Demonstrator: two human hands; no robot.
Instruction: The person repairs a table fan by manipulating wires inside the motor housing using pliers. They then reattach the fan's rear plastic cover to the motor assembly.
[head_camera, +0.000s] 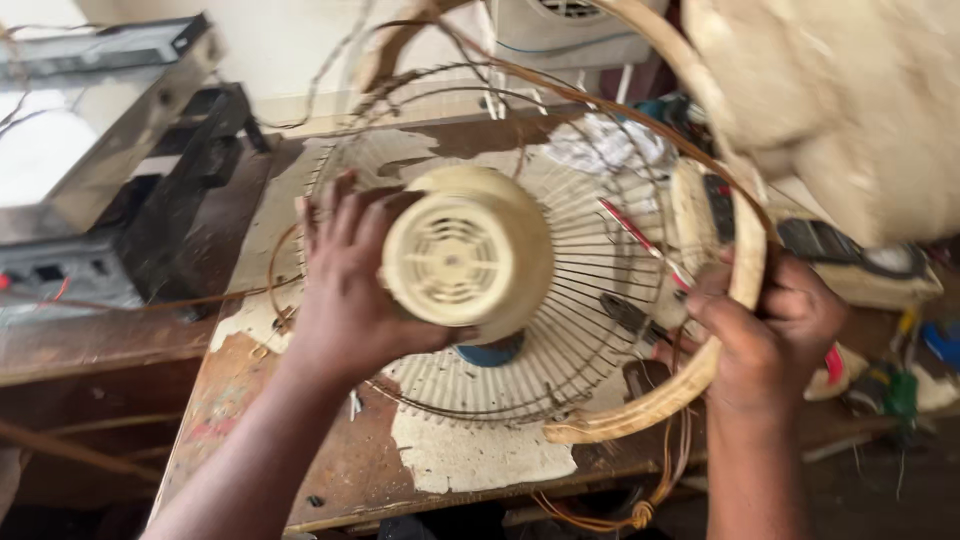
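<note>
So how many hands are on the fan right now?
2. The left hand grips the cream motor housing at centre; the right hand holds the guard's rim on the right.

fan grille (590, 250) covers bench, bare wood (330, 470) in front

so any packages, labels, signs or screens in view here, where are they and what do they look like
No clear package, label, sign or lit screen shows.
Metal box unit: far left on a bench, silvery grey, blurred, no display readable.
Handheld meter-like device: right, beyond the right hand, pale body, dark face, too blurred to confirm a screen.
Left hand holds the cream fan motor housing: no label visible.
</note>
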